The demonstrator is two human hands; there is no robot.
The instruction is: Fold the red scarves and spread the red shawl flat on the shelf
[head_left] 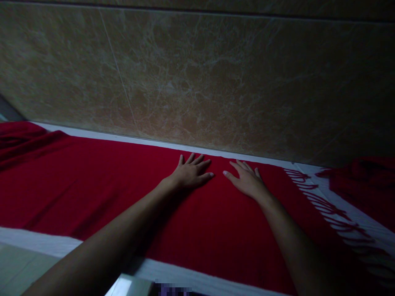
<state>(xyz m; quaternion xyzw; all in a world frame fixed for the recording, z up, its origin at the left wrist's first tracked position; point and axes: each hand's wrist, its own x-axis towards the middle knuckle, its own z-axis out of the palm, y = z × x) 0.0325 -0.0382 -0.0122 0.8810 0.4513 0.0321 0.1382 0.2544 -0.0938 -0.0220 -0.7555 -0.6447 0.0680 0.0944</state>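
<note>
A long red fringed scarf [197,222] lies spread across a white-covered surface. My left hand [193,170] rests palm down on it near the far edge, fingers spread. Close by on the right, my right hand [245,177] also lies flat on the fabric, its fingers apart. Neither hand grips anything. Red tassels [327,209] fan out along the scarf's right end. Toward the left the fabric shows a few creases, and at the far left it bunches into folds.
Behind the surface rises a brown marbled tile wall [185,82]. Another heap of red fabric [364,185] sits at the right. The white cover [191,273] shows along the near edge. Pale floor [21,263] appears at the lower left.
</note>
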